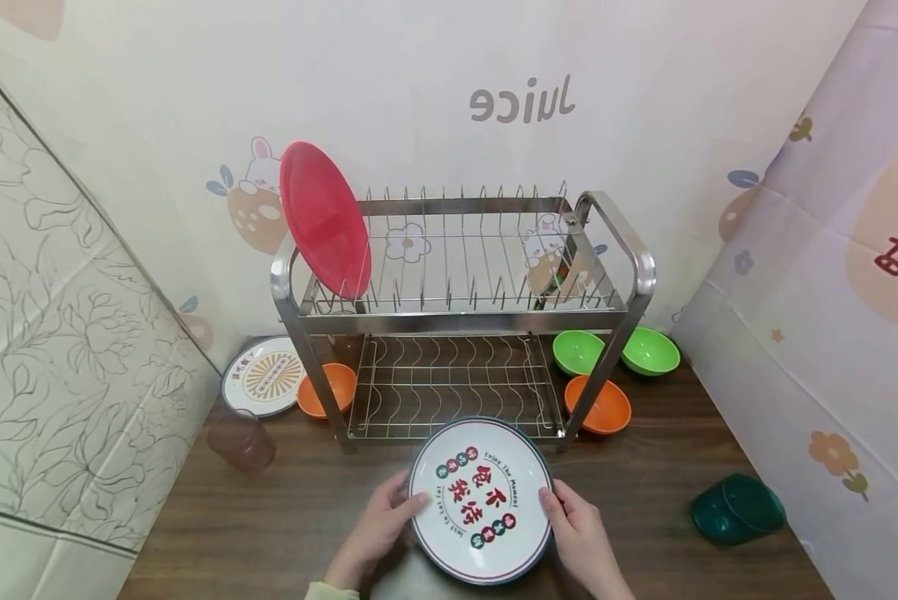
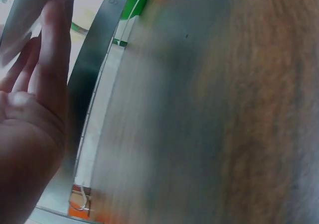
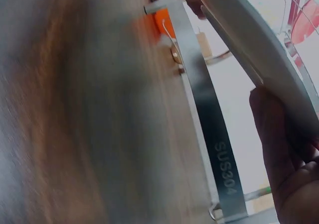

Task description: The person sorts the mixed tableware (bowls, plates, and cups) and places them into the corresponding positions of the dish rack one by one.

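Note:
A white plate (image 1: 460,554) with a dark rim and red lettering is held between both hands in front of the dish rack, its printed face up toward the head camera. My left hand (image 1: 377,529) grips the left edge, thumb on the upper face and fingers below. On the right edge my right hand (image 1: 584,537) holds it the same way. The right wrist view shows the pale underside of the plate (image 3: 264,55) with the right hand (image 3: 279,149) on it. Only part of the left hand (image 2: 42,99) and the plate (image 2: 20,22) appears in the left wrist view.
A two-tier steel dish rack (image 1: 456,322) stands behind, a red plate (image 1: 325,221) upright at its upper left. Left are a patterned plate (image 1: 265,377), an orange bowl (image 1: 329,390) and a brownish cup (image 1: 242,439). Green bowls (image 1: 650,351), another orange bowl (image 1: 602,406) and a green cup (image 1: 737,510) stand right.

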Demonstrator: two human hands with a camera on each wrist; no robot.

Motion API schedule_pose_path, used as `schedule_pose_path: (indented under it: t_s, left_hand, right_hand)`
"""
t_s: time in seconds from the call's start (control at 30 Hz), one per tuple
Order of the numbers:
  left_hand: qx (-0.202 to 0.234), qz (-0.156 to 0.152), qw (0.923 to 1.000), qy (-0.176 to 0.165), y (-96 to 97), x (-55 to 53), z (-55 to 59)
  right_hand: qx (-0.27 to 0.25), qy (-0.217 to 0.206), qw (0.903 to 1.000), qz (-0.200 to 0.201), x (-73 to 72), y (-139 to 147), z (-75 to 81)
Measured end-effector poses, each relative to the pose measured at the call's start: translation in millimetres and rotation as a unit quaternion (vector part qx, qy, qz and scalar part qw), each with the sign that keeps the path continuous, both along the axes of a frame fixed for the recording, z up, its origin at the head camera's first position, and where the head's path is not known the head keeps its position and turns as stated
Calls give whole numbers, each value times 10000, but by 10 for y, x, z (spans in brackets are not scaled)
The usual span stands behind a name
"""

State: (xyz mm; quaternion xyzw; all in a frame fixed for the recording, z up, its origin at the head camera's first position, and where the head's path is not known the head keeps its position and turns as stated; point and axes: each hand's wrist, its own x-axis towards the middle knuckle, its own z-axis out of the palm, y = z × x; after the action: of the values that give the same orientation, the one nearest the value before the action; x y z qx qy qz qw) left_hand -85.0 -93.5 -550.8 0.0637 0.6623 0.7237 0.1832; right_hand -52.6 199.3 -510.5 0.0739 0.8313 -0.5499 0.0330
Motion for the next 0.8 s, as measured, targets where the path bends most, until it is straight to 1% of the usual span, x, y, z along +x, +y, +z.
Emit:
schedule_pose_path:
  t_s: [0.13,0.23,0.3,0.4,0.53,0.67,0.8]
  left_hand:
    - [-229,191,9995,145,-33,-15,66]
    - [-205,226,9993,211,-62,-7,123]
    - [-178,221,9993,255,-76,2,173]
    - [-338,205,9979,504,-101,18,266]
    - [-687,365,9934,847,-141,35,400]
    - [-831,594,9892,1055,-183,52,512]
    - [-1035,757,9833,1290,-220,49,597]
  right_hand:
    - [-457,-145,9984,293,9,-52,-30]
    - [-739,-285,9957,487,10,-72,-38]
    - [-846,-314,9944,551,4,-75,-46]
    - [-902,-286,9936,613,-15,-87,-54]
    - [-1001,-210,9920,742,-45,-112,-48]
    - [-1086,-162,9897,919,-66,-131,-42]
    - [-1373,-134,9830,1214,-68,-131,-54]
